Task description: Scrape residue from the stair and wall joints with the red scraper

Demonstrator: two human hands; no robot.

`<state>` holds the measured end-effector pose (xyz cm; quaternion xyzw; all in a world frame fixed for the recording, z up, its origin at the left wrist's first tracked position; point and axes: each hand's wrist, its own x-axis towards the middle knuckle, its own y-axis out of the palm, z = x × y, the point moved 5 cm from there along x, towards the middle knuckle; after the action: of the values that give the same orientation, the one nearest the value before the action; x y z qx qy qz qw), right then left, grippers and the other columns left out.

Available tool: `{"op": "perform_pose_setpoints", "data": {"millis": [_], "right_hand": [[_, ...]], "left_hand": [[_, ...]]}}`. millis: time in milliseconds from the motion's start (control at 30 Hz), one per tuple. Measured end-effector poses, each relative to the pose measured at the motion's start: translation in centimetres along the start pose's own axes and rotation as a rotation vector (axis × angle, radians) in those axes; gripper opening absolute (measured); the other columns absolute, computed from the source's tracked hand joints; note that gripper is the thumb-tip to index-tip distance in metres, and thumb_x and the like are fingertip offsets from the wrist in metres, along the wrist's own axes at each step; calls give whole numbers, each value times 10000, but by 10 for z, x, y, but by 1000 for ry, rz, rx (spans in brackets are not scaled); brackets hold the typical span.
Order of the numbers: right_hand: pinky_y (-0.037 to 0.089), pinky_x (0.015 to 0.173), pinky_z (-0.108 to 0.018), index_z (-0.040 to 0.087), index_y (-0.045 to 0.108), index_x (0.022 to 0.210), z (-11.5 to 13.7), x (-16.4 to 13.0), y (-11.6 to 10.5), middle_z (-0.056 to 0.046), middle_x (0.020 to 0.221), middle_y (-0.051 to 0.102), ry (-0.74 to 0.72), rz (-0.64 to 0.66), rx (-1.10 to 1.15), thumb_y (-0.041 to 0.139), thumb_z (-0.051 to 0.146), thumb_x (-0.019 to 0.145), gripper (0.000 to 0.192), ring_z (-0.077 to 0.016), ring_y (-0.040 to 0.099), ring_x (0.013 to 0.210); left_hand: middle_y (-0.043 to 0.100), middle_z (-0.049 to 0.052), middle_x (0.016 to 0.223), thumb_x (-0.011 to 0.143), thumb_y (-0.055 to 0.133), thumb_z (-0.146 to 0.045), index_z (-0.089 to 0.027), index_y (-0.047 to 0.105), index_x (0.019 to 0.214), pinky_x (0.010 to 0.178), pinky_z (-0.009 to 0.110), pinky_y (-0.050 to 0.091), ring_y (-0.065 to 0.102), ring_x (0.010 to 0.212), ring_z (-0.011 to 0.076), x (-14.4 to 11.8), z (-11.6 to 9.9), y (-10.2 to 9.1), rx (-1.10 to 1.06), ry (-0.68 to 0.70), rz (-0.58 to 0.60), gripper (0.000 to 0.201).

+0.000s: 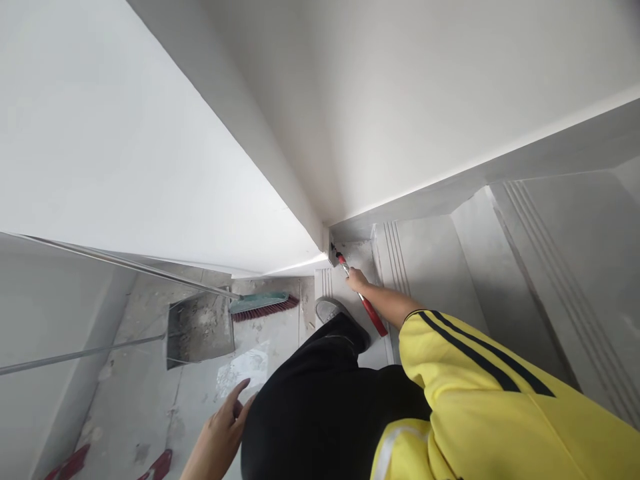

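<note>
My right hand [357,281] is closed around the metal shaft of a red-handled scraper [374,316]. The tool's dark tip meets the lower end of the wall corner [330,248], just above a stair step; the blade's exact shape is too small to make out. My left hand [220,430] hangs beside my left knee, with nothing in it and its fingers apart. My shoe [330,311] is planted on the step below the scraper.
A broom [265,303] with dark red bristles lies left of my foot, against a dustpan [207,327] holding debris. Their long metal handles reach left. Grey grooved stairs [430,260] run to the right along the white wall [425,100]. Red objects [159,465] lie at lower left.
</note>
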<state>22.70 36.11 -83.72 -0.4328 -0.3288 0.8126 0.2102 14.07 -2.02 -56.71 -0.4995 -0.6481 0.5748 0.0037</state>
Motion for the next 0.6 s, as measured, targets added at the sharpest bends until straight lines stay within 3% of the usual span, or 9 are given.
{"op": "perform_pose_setpoints", "data": {"millis": [200, 333, 433, 600], "right_hand": [[456, 670, -185, 69, 581, 1084, 1, -2, -2, -170, 992, 660, -5, -26, 1, 533, 168, 838, 270, -188, 664, 864], [444, 532, -185, 64, 606, 1022, 7, -3, -9, -139, 806, 682, 14, 72, 61, 535, 164, 826, 232, -165, 664, 620], [420, 460, -185, 48, 611, 986, 11, -3, -17, -132, 698, 670, 4, 122, 89, 540, 168, 821, 216, -158, 631, 509], [393, 404, -174, 50, 563, 1065, 12, -9, -21, -119, 712, 673, -24, 95, 147, 523, 165, 823, 271, -131, 595, 444]], "left_hand": [[697, 83, 890, 767, 412, -302, -219, 588, 1191, 694, 275, 535, 661, 747, 200, 1, 8, 6, 7, 47, -12, 467], [689, 89, 990, 736, 463, -333, -246, 599, 1181, 669, 273, 539, 661, 726, 203, 3, 9, 8, 19, 71, -14, 473], [692, 90, 954, 737, 479, -345, -229, 577, 1211, 689, 267, 539, 664, 748, 209, 4, 7, 5, -7, 46, -30, 497], [704, 85, 847, 750, 454, -359, -219, 596, 1178, 653, 261, 540, 667, 732, 212, 7, 1, 1, -39, -3, -39, 472]]}}
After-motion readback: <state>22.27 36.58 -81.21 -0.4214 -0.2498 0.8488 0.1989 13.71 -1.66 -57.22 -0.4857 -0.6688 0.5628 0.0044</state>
